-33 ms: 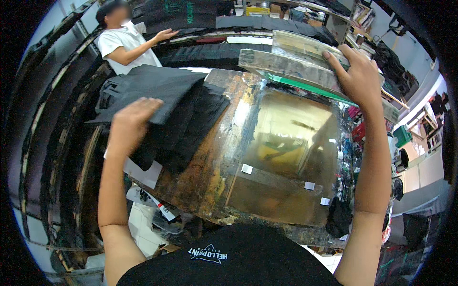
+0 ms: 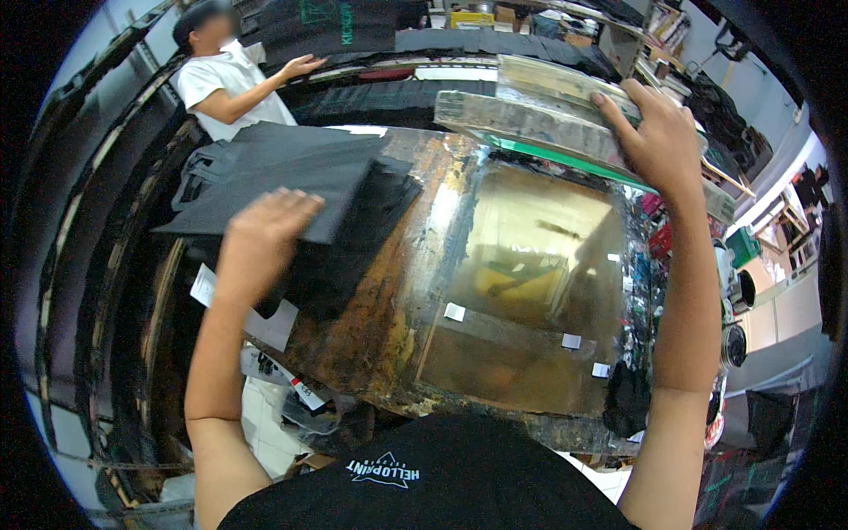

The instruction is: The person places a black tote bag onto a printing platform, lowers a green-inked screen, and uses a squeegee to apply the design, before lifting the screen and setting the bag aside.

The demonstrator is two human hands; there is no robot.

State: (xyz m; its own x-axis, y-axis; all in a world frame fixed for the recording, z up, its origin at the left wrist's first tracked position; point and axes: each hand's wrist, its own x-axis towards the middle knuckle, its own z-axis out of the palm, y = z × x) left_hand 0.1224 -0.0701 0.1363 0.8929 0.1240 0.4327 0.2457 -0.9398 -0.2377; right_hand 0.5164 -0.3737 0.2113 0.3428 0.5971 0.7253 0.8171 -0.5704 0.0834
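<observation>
On the left of the worktable lies a stack of black fabric bags (image 2: 291, 163), their handles showing at the far left. My left hand (image 2: 269, 234) is over the near side of this stack, fingers stretched out; whether it touches the top bag is unclear. My right hand (image 2: 658, 141) grips the right part of a raised, tilted printing screen frame (image 2: 530, 119), thumb on one side and fingers over its top edge. A green strip runs along the frame's lower side. Below it, a shiny brownish printing plate (image 2: 539, 265) with small white tabs (image 2: 454, 312) lies on the table.
The ink-stained worktable (image 2: 371, 327) carries a black rag (image 2: 625, 397) at its near right. Cans (image 2: 733, 344) stand along the right. Across the table, a person in a white shirt (image 2: 234, 93) stands beside racks of black fabric (image 2: 397, 102). More racks line the left.
My left hand has moved a little to the right over the black bags. My right hand stays on the frame, and the view has shifted slightly.
</observation>
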